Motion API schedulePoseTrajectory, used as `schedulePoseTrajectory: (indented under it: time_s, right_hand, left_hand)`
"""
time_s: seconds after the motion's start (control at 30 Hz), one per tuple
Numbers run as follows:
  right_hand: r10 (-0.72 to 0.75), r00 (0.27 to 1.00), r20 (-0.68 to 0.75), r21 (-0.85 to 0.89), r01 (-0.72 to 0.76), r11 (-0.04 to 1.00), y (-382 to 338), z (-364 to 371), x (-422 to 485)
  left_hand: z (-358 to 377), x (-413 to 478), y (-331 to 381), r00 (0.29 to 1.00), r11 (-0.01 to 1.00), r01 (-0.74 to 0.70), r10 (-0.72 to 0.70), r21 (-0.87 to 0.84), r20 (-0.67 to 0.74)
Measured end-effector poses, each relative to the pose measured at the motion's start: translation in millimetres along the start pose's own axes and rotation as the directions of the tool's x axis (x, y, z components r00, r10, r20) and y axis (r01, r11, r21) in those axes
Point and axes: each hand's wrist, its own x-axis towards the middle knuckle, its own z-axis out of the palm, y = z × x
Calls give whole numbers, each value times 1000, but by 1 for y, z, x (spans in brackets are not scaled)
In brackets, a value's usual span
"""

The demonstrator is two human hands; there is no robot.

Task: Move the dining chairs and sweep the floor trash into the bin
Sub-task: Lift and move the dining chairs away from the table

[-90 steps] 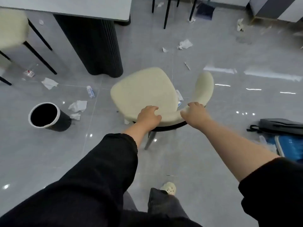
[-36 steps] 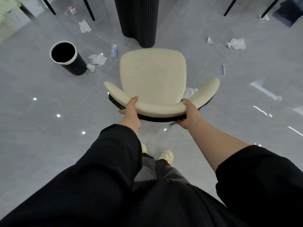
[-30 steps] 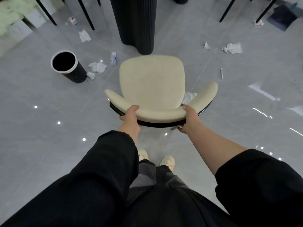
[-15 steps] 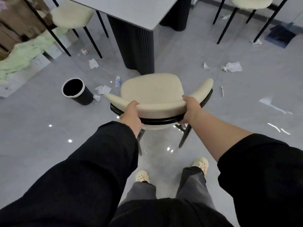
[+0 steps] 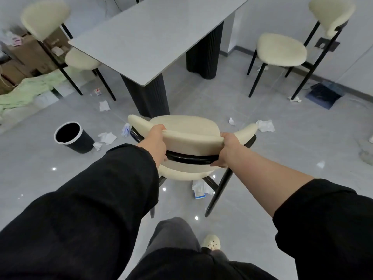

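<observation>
Seen from above, a person's left hand and right hand grip the curved cream backrest of a dining chair, one hand toward each end. The left fingers curl tightly over its top edge, and the right thumb lies on top with the fingers wrapped under the black frame. The chair stands on the grey floor just in front of the table and its ribbed black pedestal. An open black bin sits to the left beside crumpled tissues, with more tissue under the chair and to the right, and two other chairs flank the table.
</observation>
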Motion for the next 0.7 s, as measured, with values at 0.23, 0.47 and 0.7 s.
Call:
schedulePoseTrajectory:
  time_s: [0.23, 0.47, 0.7]
  right_hand:
    - [-70, 997, 12, -58, 71, 996, -113, -12, 34]
    - [-96, 995, 19, -139, 97, 985, -226, 17, 82]
    - [-66, 997, 25, -225, 70, 972, -324, 66, 135]
  left_hand:
    - [105, 4, 17, 993, 981, 65, -82, -183, -84]
    - [209, 31, 69, 988, 942, 120, -145, -312, -58]
    - [294, 73, 134, 981, 936, 157, -185, -314, -60]
